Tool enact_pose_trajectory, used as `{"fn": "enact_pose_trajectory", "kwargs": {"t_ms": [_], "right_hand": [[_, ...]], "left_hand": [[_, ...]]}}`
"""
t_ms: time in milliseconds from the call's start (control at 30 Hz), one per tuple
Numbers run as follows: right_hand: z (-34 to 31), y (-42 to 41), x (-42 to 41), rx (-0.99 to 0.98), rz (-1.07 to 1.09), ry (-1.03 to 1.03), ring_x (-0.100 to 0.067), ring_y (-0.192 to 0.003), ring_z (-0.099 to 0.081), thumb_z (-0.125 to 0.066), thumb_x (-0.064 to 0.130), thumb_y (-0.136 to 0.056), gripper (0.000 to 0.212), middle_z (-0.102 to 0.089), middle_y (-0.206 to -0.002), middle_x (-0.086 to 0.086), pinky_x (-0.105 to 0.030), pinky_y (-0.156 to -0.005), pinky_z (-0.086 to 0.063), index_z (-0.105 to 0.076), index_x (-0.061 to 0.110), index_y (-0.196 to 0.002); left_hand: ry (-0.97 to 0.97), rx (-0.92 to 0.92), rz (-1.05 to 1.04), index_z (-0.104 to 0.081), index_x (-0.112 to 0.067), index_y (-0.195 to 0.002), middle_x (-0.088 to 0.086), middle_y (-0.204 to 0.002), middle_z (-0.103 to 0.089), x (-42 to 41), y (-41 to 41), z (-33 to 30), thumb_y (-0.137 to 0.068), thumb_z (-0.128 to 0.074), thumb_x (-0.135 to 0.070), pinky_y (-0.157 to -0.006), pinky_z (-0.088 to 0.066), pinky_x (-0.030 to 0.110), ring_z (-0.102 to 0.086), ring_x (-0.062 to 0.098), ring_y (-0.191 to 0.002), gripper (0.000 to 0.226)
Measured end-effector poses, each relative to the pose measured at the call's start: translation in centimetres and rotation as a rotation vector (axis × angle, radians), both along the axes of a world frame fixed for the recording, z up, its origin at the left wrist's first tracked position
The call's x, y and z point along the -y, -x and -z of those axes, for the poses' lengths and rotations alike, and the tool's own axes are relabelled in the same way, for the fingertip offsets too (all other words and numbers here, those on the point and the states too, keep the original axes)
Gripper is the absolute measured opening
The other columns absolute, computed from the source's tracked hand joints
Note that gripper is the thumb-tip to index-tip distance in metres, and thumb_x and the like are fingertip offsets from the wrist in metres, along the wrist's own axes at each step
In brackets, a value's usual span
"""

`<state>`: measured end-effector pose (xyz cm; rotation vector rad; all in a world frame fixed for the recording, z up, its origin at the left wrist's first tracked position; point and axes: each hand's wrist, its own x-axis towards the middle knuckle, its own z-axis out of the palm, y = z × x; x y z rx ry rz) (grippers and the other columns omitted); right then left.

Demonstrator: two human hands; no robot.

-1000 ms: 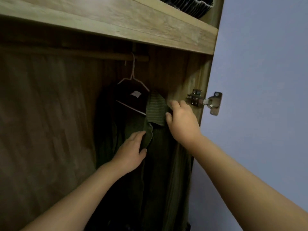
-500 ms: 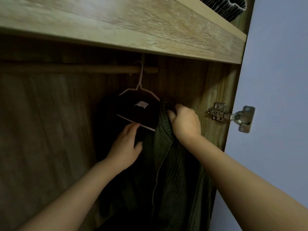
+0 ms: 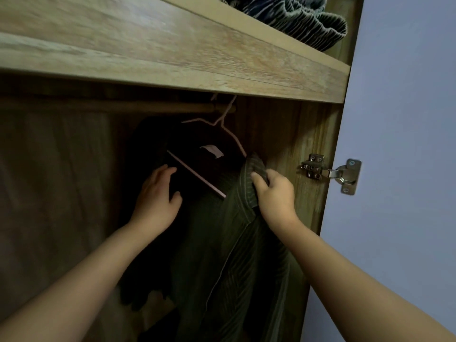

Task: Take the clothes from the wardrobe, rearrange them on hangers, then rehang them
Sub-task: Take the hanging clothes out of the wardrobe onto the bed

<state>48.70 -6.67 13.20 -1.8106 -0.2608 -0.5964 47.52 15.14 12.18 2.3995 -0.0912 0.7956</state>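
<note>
Left hand (image 3: 158,193) has lifted beside hanger (image 3: 197,174); right hand (image 3: 274,193) keeps shirt (image 3: 234,255).

Dim, soft light from the viewer's side catches the wooden shelf (image 3: 187,53), both forearms and the pale wall (image 3: 404,119), while the wardrobe interior (image 3: 61,181) sinks into deep shadow, detail is slightly soft throughout, and wide-angle distortion slants straight edges near the borders.

Hanger hook (image 3: 228,104): top hidden behind the shelf (image 3: 222,67).
Dark garment (image 3: 197,154): details lost in shadow under the shelf.
</note>
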Motion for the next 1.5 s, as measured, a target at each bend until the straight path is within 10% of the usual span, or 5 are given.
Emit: {"fn": "enact_pose_trajectory", "kwargs": {"t_ms": [467,900,1200,1300,1500], "right_hand": [[3.0,12.7,11.4,0.067,0.065,0.291,-0.015,-0.057,-0.053,-0.059,0.026,-0.089,0.027,-0.057,-0.059,-0.001,-0.036,-0.057,-0.043,-0.054,0.015,-0.065],[4.7,27.9,24.4,0.006,0.327,0.702,-0.024,-0.06,-0.048,-0.057,0.038,-0.087,0.029,-0.044,-0.05,0.004,-0.036,-0.058,-0.041,-0.05,0.018,-0.068],[6.8,37.2,29.1,-0.042,0.735,0.505,-0.028,-0.062,-0.057,-0.068,0.022,-0.081,0.019,-0.055,-0.053,0.002,-0.035,-0.068,-0.038,-0.061,0.011,-0.067],[7.3,41.5,29.7,-0.048,0.859,0.445,-0.025,-0.058,-0.057,-0.07,0.023,-0.079,0.018,-0.057,-0.053,0.002,-0.037,-0.066,-0.041,-0.063,0.012,-0.066],[9.4,50.9,29.8,-0.103,1.085,0.351,-0.028,-0.059,-0.058,-0.072,0.014,-0.078,0.014,-0.063,-0.058,-0.011,-0.046,-0.058,-0.047,-0.065,0.005,-0.07]], "left_hand": [[-0.216,0.264,-0.092,-0.043,-0.007,-0.135,0.017,-0.136,-0.048,5.5,7.2,-0.3,-0.096,-0.042,-0.023,-0.107,-0.026,0.052,-0.041,0.035,-0.127,0.042],[-0.228,0.195,0.202,-0.062,-0.004,-0.075,0.007,-0.075,-0.056,16.5,17.4,7.3,-0.092,-0.054,-0.012,-0.054,-0.033,0.03,-0.056,0.028,-0.067,0.02],[0.111,0.061,0.681,-0.057,-0.021,-0.066,-0.003,-0.063,-0.06,24.3,19.2,8.4,-0.077,-0.073,-0.004,-0.057,-0.036,0.006,-0.055,0.004,-0.066,0.026],[0.18,-0.101,0.956,-0.062,-0.03,-0.076,-0.006,-0.074,-0.068,26.3,19.1,8.5,-0.082,-0.061,-0.038,-0.066,-0.039,0.003,-0.058,-0.009,-0.073,0.01],[-0.072,-0.324,1.276,-0.067,-0.032,-0.08,-0.01,-0.084,-0.071,31.1,20.5,9.2,-0.082,-0.04,-0.043,-0.072,-0.044,0.015,-0.062,-0.003,-0.076,0.029]]}}
